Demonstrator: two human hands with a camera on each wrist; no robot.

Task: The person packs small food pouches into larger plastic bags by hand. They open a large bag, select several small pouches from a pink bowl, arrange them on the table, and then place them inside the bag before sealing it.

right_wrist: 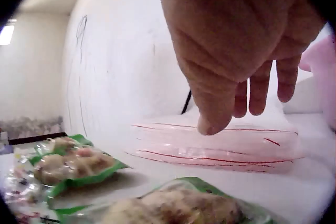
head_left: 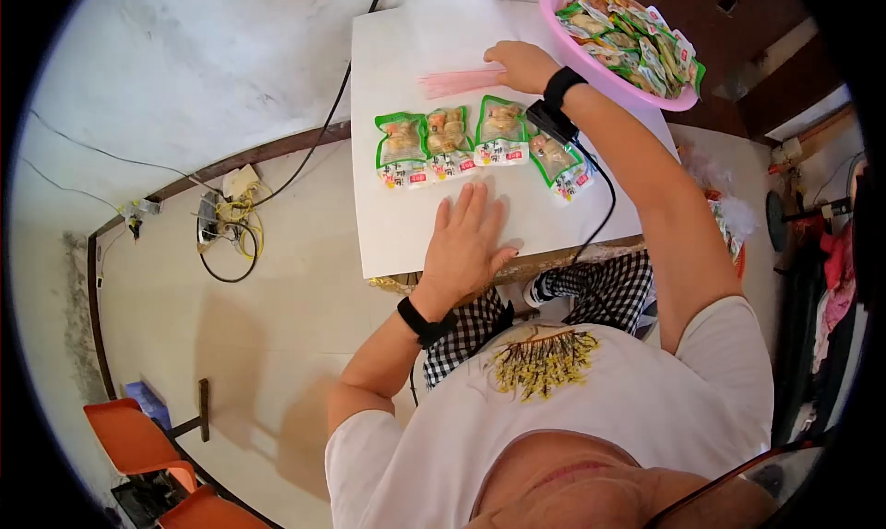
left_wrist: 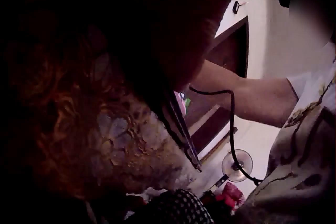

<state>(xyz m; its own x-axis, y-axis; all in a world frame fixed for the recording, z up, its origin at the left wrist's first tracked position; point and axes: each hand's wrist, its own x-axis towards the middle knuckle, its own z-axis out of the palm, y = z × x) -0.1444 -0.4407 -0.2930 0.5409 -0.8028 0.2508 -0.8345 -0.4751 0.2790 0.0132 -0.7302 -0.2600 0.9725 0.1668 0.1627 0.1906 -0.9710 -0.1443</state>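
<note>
On the white table (head_left: 397,238): four packets of food (head_left: 503,130) with green edges are lying in a row; three are being placed close together, and the rightmost packet (head_left: 556,165) is lying slanted, partly being covered by the right wrist camera (head_left: 551,121).
Plastic bags (head_left: 452,83): a flat pinkish pile with red lines is lying behind the row of packets.
Right hand (head_left: 524,65): it is being held over the right end of the bags, with the thumb pointing downward and the fingers hanging, moderately wide; whether a bag is being touched, it cannot be told.
Left hand (head_left: 468,243): it is being rested on the table, palm down, with long straight fingers and the thumb set wide; nothing is being held, and the fingertips are pointing to the packets, just in front of them.
Pink basin (head_left: 565,42): at the far right corner it is standing, and a heap of similar packets (head_left: 628,45) is being contained.
Wrists: black straps (head_left: 423,322) are being worn, and a black cord (head_left: 613,197) is hanging from the right one.
Around the person: checked trousers (head_left: 614,294) and a white shirt (head_left: 443,446) are being worn; orange chairs (head_left: 129,434) are standing behind, at the left.
</note>
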